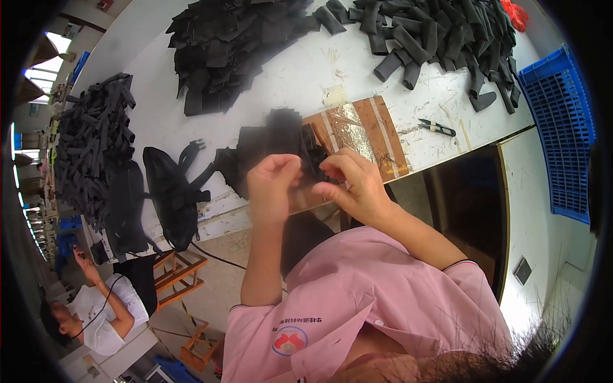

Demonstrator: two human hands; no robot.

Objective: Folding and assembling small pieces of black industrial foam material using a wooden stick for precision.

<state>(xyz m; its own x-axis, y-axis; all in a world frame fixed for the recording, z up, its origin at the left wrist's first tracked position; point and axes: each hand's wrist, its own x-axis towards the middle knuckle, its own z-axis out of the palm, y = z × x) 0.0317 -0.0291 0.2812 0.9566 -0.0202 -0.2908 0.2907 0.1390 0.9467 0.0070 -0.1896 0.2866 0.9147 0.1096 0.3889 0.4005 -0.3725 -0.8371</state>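
Note:
In front of me at the table edge, my left hand [275, 183] is closed in a pinch, thumb against the bent fingers; what sits in it, if anything, is too small to tell. My right hand [356, 187] is just beside it, fingers curled toward the thumb near a dark edge I cannot make out. Behind both hands lies a stack of black fabric pieces [273, 140], partly blurred and partly covered by my left hand. A brown board with pale tape strips [359, 127] lies on the table beyond my right hand.
Thread snips [438, 127] lie right of the board. Heaps of black fabric pieces [223, 48], black tubes [440, 32] and narrow black strips [92, 147] cover parts of the white table [300, 80]. A black bag [167, 195] lies left; a blue crate [562, 134] stands right. Another person [105, 313] sits lower left.

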